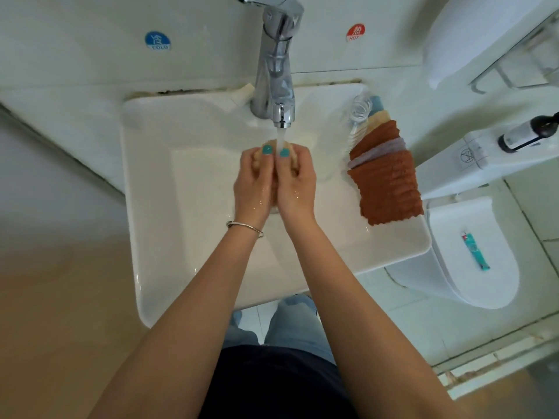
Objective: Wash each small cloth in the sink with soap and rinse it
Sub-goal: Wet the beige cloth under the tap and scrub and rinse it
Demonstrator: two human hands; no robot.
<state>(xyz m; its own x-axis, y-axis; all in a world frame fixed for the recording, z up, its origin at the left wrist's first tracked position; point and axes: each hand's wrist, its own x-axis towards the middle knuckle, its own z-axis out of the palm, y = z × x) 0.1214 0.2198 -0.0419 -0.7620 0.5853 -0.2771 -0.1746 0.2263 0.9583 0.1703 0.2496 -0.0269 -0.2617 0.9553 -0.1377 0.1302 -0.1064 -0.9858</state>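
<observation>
Glossy sink [157, 207], chrome faucet [275, 71]

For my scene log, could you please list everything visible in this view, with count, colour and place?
White ceramic sink: one, centre.
Chrome tap: one, above the basin, water running.
Small beige cloth: one, under the stream, between both hands.
Stacked small cloths: several, rust-brown, lilac, yellow, blue, on the sink's right rim.
Clear plastic bottle: one, lying beside the stack.
Round stickers: blue COLD, red HOT, on the wall.
Dark pump bottle: one, right shelf.
Teal tube: one, on a white toilet lid.
Silver bracelet: one, left wrist.
Left hand, right hand: fingers curled round the cloth.
</observation>
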